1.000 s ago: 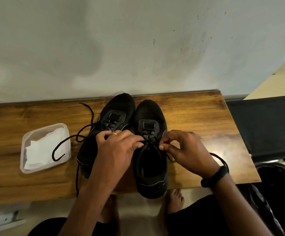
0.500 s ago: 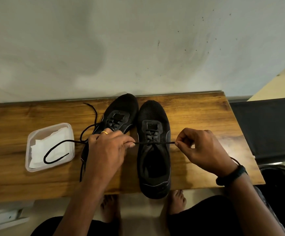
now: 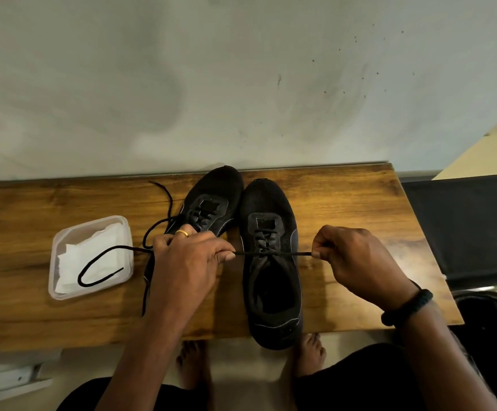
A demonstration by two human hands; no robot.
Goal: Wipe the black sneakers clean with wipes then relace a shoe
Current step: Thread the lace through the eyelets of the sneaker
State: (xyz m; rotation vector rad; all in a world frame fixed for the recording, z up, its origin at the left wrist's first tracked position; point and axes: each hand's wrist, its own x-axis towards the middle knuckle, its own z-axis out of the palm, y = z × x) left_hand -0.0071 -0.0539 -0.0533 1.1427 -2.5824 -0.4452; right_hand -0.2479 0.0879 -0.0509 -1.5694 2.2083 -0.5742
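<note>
Head view: shows two black sneakers on the counter (image 3: 345, 197), toes toward its far edge, the left sneaker (image 3: 217, 188) touching the right sneaker (image 3: 266, 197), whose heel overhangs the near edge. Shows the left hand (image 3: 188, 262) and the right hand (image 3: 357, 262) on either side of the right sneaker, each grip pinched on the lace (image 3: 300, 254) drawn taut across its eyelets. Shows a slack lace loop (image 3: 131, 248) lying over the plastic tub (image 3: 93, 223) of white wipes (image 3: 108, 262) toward the counter's left end.
</note>
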